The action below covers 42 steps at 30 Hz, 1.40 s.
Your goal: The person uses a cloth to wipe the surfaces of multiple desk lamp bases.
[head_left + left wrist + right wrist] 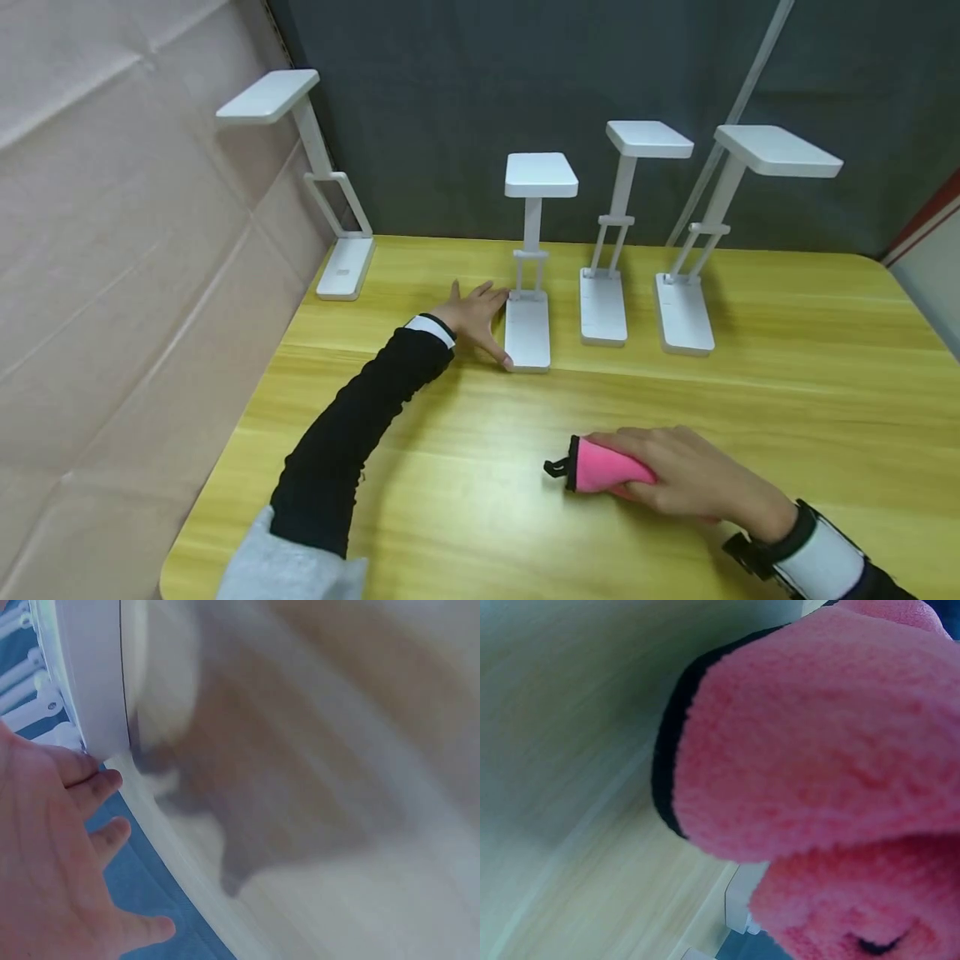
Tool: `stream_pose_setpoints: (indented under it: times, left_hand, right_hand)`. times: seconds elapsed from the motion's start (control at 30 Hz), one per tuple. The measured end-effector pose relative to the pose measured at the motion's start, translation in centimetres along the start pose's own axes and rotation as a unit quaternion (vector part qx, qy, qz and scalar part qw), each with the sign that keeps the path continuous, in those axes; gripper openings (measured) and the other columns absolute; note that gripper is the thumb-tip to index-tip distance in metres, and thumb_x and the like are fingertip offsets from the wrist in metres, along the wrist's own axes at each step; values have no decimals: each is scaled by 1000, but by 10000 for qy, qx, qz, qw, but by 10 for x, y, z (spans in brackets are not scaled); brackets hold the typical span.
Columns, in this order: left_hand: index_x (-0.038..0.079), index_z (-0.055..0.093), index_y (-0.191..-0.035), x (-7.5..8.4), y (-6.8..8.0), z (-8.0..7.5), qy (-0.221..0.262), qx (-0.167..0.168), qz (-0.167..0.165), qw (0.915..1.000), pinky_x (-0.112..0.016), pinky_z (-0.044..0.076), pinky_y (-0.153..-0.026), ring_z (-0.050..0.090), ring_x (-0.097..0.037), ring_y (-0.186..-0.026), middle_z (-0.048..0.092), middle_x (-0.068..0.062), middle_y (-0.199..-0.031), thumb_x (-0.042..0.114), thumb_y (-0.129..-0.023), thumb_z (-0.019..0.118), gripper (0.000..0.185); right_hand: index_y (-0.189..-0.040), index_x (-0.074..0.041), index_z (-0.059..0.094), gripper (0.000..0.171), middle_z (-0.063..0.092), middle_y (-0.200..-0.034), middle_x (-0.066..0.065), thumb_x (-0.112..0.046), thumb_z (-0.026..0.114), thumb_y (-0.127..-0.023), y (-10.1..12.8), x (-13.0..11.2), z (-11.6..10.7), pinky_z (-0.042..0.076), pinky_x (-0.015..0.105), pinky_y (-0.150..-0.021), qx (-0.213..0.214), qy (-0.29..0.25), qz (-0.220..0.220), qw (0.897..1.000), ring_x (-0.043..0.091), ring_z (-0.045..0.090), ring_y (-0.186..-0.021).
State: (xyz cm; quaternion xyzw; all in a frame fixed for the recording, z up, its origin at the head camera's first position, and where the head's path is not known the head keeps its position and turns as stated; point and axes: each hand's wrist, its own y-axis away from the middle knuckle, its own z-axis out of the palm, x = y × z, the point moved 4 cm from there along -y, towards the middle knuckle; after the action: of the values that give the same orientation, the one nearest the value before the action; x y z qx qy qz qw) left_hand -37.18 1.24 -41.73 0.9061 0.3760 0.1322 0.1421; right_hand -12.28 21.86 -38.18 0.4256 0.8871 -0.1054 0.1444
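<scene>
My left hand touches the left side of the base of a white folding desk lamp. Its fingers are spread, with the thumb at the base's near corner. In the left wrist view the fingertips meet the white base edge. My right hand, over the near right part of the table, grips a folded pink cloth with black edging and a black hanging loop. Fluffy pink cloth fills much of the right wrist view, where the fingers are hidden.
Two more white lamps stand to the right, one nearer and one farther. Another lamp stands at the table's back left. Behind the wooden table hangs a dark curtain; a pale sheet covers the left side.
</scene>
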Motion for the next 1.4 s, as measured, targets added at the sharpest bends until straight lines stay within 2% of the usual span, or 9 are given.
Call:
stream_pose_setpoints:
  times: [0.23,0.4,0.5,0.63,0.73,0.93,1.13,1.27,1.4]
  left_hand:
    - [16,6,-155,-13,-10,-12,175,-132,-235,9995,-70,-4,-104,-4,-25,-145,8,2,-160,75,-62,70,127]
    - [17,5,-155,-22,-16,-21,316,-225,-426,9983,-70,-7,-104,-7,-26,-145,6,2,-160,76,-59,71,131]
    - [16,7,-155,-26,-16,-24,465,-271,-518,9972,-70,-9,-103,-8,-26,-145,7,2,-160,79,-54,71,135]
    - [16,8,-155,-25,-7,-30,438,-293,-605,9968,-68,-6,-105,-6,-26,-145,8,1,-160,76,-58,72,131]
    - [15,8,-155,-25,-3,-31,361,-216,-596,9973,-67,-4,-107,-4,-26,-145,8,1,-160,70,-64,73,124]
    - [16,7,-155,-35,-3,-16,524,86,-442,9976,-67,-5,-106,-4,-25,-145,6,0,-160,71,-70,67,118]
    - [15,9,-155,-53,22,-4,979,583,-400,9927,-64,-9,-107,-4,-23,-145,6,-2,-160,69,-80,58,104]
    - [11,11,-154,-83,48,1,958,968,-676,9884,-64,-6,-108,-1,-29,-145,7,-8,-160,63,-91,47,90]
    - [4,8,-153,-124,70,10,1138,1153,-1270,9786,-63,-3,-109,-1,-36,-144,5,-16,-159,53,-98,41,81]
  right_hand:
    - [-126,-15,61,49,64,-101,-11,-29,73,-81,1,-1,4,45,24,-58,64,82,-142,9998,-3,48,-73]
    - [-125,-14,62,48,65,-104,-8,-28,73,-81,-2,0,5,47,25,-59,15,22,-129,9999,-2,50,-74]
    - [-125,-14,62,48,66,-107,-6,-29,73,-82,-3,0,7,49,27,-61,-59,-3,-104,9999,-1,54,-77]
    - [-126,-14,61,48,66,-108,-5,-30,72,-82,-4,-1,10,49,28,-62,-170,-28,-41,9998,0,54,-78]
    - [-126,-14,61,48,66,-107,-6,-30,72,-83,-6,-2,10,49,29,-62,-200,-44,-24,9998,-1,53,-77]
    - [-126,-14,62,47,65,-105,-8,-30,72,-82,-7,-3,11,47,26,-60,-152,-112,-65,9998,-2,51,-75]
    - [-124,-14,62,45,64,-104,-11,-29,72,-83,-7,-3,11,43,23,-59,-84,-131,-76,9998,-2,46,-71]
    - [-124,-14,62,45,65,-107,-8,-30,71,-83,-5,-4,10,44,24,-60,-79,-56,-34,9999,-2,47,-73]
    - [-127,-17,61,46,65,-110,-7,-36,69,-86,0,-4,11,47,27,-61,-135,-58,55,9999,-2,49,-76]
